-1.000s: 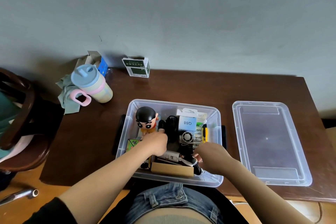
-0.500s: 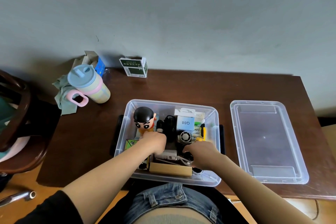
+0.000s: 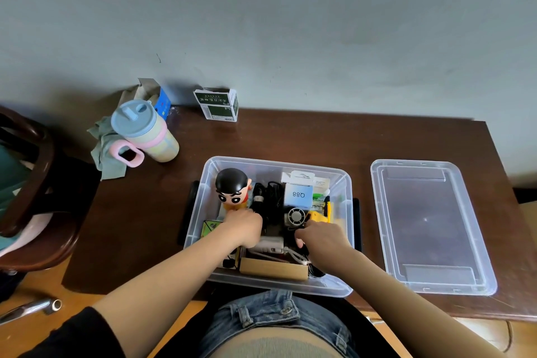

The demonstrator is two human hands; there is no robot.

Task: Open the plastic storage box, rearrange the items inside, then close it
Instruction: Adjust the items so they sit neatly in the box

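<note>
Dark brown wooden counter (image 3: pixel 334 142) against a grey-blue wall. Landmark: clear plastic storage box (image 3: pixel 345 241), open, at the counter's near edge in front of the person.

Contents of the box:
- cartoon boy figurine with black hair (image 3: pixel 232 187), upright, far left corner;
- coiled black cables (image 3: pixel 268 197), just right of the figurine;
- pale blue card marked "Q88" (image 3: pixel 298 195), far middle, with white packaging behind it;
- small round grey fan (image 3: pixel 295 216), just nearer than the card;
- yellow items (image 3: pixel 318 216) toward the right wall, too small to tell apart;
- white rectangular device (image 3: pixel 268 243), centre;
- flat brown cardboard box (image 3: pixel 273 269), along the near wall;
- green patterned packet (image 3: pixel 211 227), against the left wall.

Left hand (image 3: pixel 242 229) is inside the box at the foot of the figurine; its fingers are curled, what they hold cannot be told. Right hand (image 3: pixel 322 240) is inside near the fan, fingers curled downward among the items, grip hidden.

Right of the box: clear plastic lid (image 3: pixel 430 224), flat on the counter, well apart.

Far left of the box: pastel tumbler with blue lid and pink handle (image 3: pixel 143 132), on a grey-green cloth (image 3: pixel 106 151). Beyond the box, at the wall: green and white carton (image 3: pixel 218 104).
</note>
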